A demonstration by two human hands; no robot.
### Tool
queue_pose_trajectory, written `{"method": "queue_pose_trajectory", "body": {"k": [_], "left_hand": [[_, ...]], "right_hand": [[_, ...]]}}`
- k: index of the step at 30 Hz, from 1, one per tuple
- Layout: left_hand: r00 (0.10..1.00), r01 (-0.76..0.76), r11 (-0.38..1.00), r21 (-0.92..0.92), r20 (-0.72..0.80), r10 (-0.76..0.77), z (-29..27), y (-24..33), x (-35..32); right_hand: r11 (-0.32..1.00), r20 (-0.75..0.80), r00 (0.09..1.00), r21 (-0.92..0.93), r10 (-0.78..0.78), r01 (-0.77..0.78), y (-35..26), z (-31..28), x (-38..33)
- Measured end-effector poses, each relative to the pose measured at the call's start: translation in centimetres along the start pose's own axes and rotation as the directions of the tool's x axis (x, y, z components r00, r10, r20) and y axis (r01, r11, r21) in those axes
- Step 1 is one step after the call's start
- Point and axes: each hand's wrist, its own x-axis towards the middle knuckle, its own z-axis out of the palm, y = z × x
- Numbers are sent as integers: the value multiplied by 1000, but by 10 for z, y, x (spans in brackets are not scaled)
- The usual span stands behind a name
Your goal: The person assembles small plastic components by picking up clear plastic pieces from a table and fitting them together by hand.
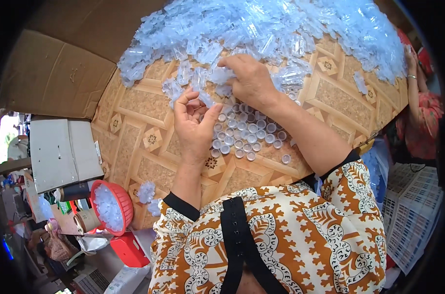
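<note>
My left hand [195, 122] is closed, thumb and fingers pinching a clear plastic piece [206, 99] over the table. Just to its right, my right hand [252, 82] bends down with its fingers closed on another clear plastic piece [221, 75]; its fingertips are partly hidden. Loose clear tube-like pieces [184, 72] lie just beyond the hands. Beneath my right wrist and beside my left hand spreads a group of small round clear caps [252, 128], with a single cap [286, 159] lying apart on the right.
A large heap of clear plastic pieces [261, 29] covers the far side of the patterned table [134, 115]. Cardboard [56, 73] stands at the left. A red basket [128, 208] of clear pieces sits lower left, near a red box [129, 249]. Another person's arm [413, 93] shows at the right.
</note>
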Motion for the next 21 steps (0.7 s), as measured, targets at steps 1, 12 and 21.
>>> {"method": "queue_pose_trajectory", "body": {"k": [1,12,21], "left_hand": [[1000,1,1000,-9,0,-1,0,-1,1],[999,30,998,46,19,-31,-4,11,-6],[1000,19,989,145,4,-20,-5,11,-7]], "right_hand": [[997,-56,998,79,8,-4,-2,0,1],[455,326,901,782,285,-427,-35,-10,-9],[273,479,878,845,-4,-460,-27,-26,-9]]}}
